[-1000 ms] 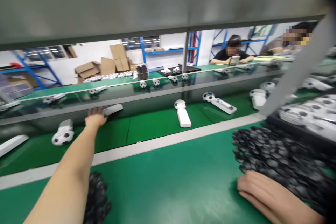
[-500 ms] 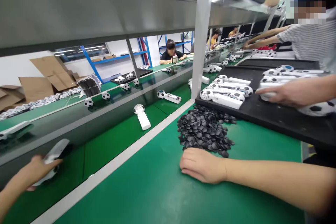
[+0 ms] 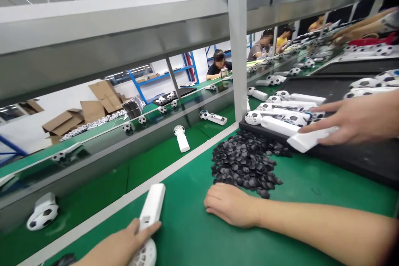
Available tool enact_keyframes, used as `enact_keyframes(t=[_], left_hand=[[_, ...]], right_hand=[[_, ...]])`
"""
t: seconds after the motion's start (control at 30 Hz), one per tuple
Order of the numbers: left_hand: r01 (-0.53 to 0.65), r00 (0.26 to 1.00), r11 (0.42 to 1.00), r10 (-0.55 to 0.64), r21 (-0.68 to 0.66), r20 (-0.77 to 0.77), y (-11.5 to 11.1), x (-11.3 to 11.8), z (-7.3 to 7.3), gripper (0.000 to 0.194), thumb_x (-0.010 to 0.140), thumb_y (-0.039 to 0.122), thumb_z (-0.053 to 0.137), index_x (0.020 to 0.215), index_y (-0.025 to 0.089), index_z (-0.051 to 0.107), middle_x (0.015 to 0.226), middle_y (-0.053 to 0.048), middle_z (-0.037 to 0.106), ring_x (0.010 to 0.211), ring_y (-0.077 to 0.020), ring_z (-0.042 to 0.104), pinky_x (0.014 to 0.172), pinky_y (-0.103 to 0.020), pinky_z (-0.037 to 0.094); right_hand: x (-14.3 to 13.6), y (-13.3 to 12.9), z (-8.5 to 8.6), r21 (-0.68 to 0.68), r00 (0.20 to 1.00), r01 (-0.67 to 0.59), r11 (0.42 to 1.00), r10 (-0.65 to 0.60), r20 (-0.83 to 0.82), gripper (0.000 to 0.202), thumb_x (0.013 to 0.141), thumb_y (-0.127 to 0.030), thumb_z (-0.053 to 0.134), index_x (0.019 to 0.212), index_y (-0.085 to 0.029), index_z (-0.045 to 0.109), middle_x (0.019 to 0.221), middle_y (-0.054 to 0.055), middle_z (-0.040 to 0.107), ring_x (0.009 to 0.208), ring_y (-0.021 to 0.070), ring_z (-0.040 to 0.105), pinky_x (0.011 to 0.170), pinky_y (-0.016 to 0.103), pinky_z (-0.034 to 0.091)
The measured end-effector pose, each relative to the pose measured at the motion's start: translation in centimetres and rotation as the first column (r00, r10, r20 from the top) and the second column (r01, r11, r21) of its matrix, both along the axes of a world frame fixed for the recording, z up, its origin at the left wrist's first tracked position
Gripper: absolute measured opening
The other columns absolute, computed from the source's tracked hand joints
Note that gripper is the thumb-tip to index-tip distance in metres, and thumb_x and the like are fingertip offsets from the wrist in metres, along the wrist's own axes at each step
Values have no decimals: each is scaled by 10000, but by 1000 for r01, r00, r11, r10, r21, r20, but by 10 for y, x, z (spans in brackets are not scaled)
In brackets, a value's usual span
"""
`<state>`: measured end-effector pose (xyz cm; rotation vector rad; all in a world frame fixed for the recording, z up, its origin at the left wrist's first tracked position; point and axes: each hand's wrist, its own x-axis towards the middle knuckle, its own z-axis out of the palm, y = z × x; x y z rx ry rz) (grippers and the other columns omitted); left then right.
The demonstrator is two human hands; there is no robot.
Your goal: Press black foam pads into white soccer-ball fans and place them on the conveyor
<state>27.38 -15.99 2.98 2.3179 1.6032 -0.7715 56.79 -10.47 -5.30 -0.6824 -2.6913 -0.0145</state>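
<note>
My left hand (image 3: 120, 243) grips a white handheld fan (image 3: 152, 205) over the green tabletop. The fan's handle points away from me, and its round grille head lies partly under the hand at the bottom edge. My right hand (image 3: 230, 205) rests on the tabletop with its fingers curled in; whatever they may hold is hidden. Just beyond it spreads a heap of small black pieces (image 3: 246, 162).
A co-worker's hand (image 3: 358, 120) touches a white fan at a black tray (image 3: 343, 162) holding several football-patterned fans. On the green belt (image 3: 140, 166) lie more fans, one football-patterned fan (image 3: 43, 214) nearby. A white post (image 3: 237, 50) stands beyond the heap.
My left hand has brought the fan from the belt over to the tabletop on the right. My right hand stays by the heap. The co-worker's hand has shifted with a fan toward the tray's near edge.
</note>
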Motion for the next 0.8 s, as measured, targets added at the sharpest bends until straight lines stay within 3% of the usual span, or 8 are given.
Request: enact_keyframes(t=[0.1,0.2,0.27,0.33,0.43,0.53,0.67,0.8], left_hand=[[257,958,966,-253,14,-139,-3,27,-4,885,603,81,648,1352,375,278,1200,-129,551,777,-293,657,636,-372,527],[550,827,826,-519,120,-216,1,50,13,628,729,5,501,1266,322,434,958,-87,630,798,-243,622,696,-354,502],[642,766,754,-625,138,-148,6,60,25,440,775,137,529,1187,289,497,939,-83,605,933,-260,562,824,-404,450],[647,760,749,-649,144,-37,10,65,29,407,722,346,613,1109,248,531,1060,-104,563,1075,-293,477,945,-439,358],[505,840,847,-526,163,130,11,72,11,616,557,613,647,981,179,541,1084,-131,551,1011,-302,506,922,-409,379],[201,946,952,-250,231,208,5,87,-17,721,504,764,561,884,153,514,865,-107,589,776,-274,559,742,-407,456],[-207,954,908,105,365,280,-8,113,-36,762,607,759,480,1012,112,473,945,-149,571,844,-324,567,730,-445,459],[-372,891,879,248,298,381,-14,118,-36,909,661,670,510,1304,74,268,1272,-208,394,1133,-351,441,901,-453,402]], right_hand=[[1,0,0,-5,1000,-14,1000,14,-10,215,910,-217,375,856,-159,575,787,39,593,736,158,502,685,273,383],[1,2,-4,-25,999,-30,999,29,-38,189,904,-196,400,868,-157,581,798,41,597,752,158,505,695,274,382],[1,3,-6,-43,997,-48,998,45,-61,174,900,-189,416,869,-160,586,794,38,597,759,159,507,697,274,386],[1,3,-5,-60,996,-59,996,54,-75,165,895,-185,429,870,-163,591,794,36,599,770,161,512,709,275,393],[2,1,0,-103,997,-39,994,32,-64,161,892,-185,439,864,-168,597,810,38,606,787,167,523,725,281,408],[3,-1,5,-161,998,-20,987,10,-62,150,886,-180,449,862,-171,596,831,42,611,795,174,528,727,292,422],[5,1,3,-274,992,-11,962,-25,-126,117,874,-163,468,858,-165,584,837,43,615,804,176,540,743,308,432],[10,5,0,-376,927,-12,926,-131,-352,100,876,-162,462,840,-174,555,845,38,588,813,161,532,756,307,434]])
